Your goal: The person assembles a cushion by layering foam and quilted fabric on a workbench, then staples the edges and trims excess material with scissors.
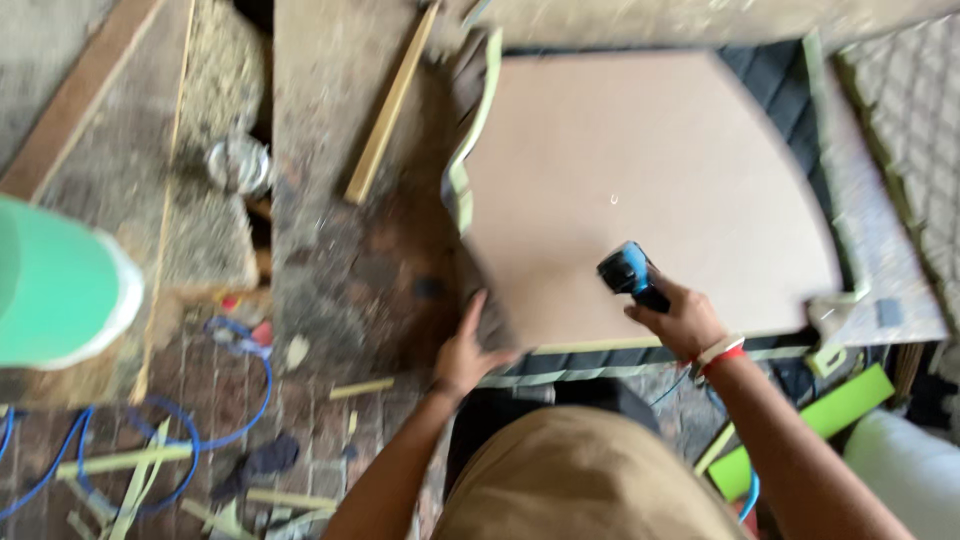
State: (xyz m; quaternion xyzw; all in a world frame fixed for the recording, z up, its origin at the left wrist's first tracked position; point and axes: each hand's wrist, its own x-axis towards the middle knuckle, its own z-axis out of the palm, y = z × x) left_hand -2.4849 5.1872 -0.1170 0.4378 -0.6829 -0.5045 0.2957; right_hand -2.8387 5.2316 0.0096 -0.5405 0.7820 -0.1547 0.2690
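While my left hand point(466, 350) lies flat, fingers spread, on the brown board point(640, 190) at its 7 o'clock corner, my right hand point(683, 318) grips the blue-and-black tool point(630, 273). I judge steady downward pressure (near the green edging point(470, 150) at 9 o'clock) keeps the board still; hold the tool square.

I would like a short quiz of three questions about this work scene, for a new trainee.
1. True or false: the right hand holds a blue and black tool over the board.
2. What does the left hand touch?
A. the blue hose
B. the near left corner of the board
C. the green container
3. Fill in: the blue hose lies in loops on the ____ floor.

Key
1. True. The fingers close around the tool's handle.
2. B. The hand rests on the corner, where green foam edging runs along the left side.
3. Brick. Pale green offcuts lie among the loops.
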